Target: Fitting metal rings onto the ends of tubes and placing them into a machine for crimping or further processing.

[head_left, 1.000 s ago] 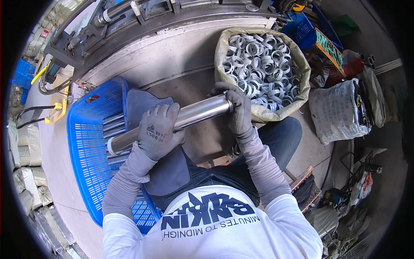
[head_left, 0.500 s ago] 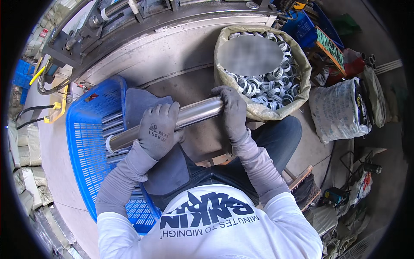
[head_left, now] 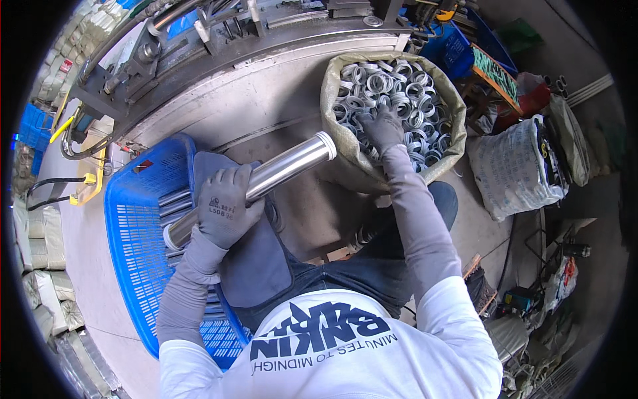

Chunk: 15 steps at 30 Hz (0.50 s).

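Steel tube [head_left: 266,178], polished and round, lies slanted across the person's lap, its lower end over the blue crate [head_left: 133,219] and its upper end pointing at the sack [head_left: 345,156]. It looks stiff and fairly heavy, and its smooth skin is probably slippery, so a wrap-around grip near the middle, as now, seems the safest hold. A pale ring [head_left: 326,144] sits on its upper end, though the view is too small to tell whether it is pressed fully home.

Gloved in grey, the left hand [head_left: 224,206] is closed around the tube just below its middle, steadying it over a grey-blue apron. The right hand [head_left: 383,128] is down inside the open sack, fingers curled among the loose rings [head_left: 372,83]; whether it has one pinched I cannot tell.

More tubes lie in the crate under the held one. Behind runs a long grey machine bed [head_left: 266,73], and a filled white bag [head_left: 512,166] stands to the right.
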Each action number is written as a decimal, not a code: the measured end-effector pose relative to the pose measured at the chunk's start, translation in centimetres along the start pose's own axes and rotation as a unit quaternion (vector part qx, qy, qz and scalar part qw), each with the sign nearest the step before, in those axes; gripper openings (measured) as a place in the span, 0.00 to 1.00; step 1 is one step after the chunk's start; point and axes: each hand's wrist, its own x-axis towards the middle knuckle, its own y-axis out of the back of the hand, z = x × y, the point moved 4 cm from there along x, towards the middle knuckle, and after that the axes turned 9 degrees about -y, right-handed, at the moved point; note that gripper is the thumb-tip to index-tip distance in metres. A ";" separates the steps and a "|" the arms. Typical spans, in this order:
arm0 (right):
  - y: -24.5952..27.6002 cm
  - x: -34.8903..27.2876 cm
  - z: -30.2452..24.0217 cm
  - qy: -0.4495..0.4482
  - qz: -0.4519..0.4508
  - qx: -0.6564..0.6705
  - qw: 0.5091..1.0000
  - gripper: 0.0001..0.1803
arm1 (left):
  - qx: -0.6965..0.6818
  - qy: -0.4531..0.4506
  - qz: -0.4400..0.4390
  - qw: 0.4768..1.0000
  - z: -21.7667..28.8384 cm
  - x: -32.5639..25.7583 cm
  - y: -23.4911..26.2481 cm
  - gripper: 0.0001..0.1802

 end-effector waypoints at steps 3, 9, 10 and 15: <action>-2.4 0.9 -0.3 -0.010 -0.067 -0.097 0.993 0.39 | -0.007 0.002 0.008 1.000 0.2 -0.1 0.3 0.32; -1.2 2.1 2.7 -0.033 -0.094 0.279 0.955 0.25 | -0.036 0.012 -0.007 0.999 0.3 0.5 -0.4 0.34; 0.3 0.1 1.9 -0.094 -0.207 0.502 0.834 0.22 | -0.034 0.020 -0.009 0.999 0.0 -0.1 -0.4 0.34; 5.6 -7.2 0.0 0.057 -0.310 0.689 0.653 0.20 | -0.079 0.024 -0.032 0.996 -2.3 -0.3 1.2 0.36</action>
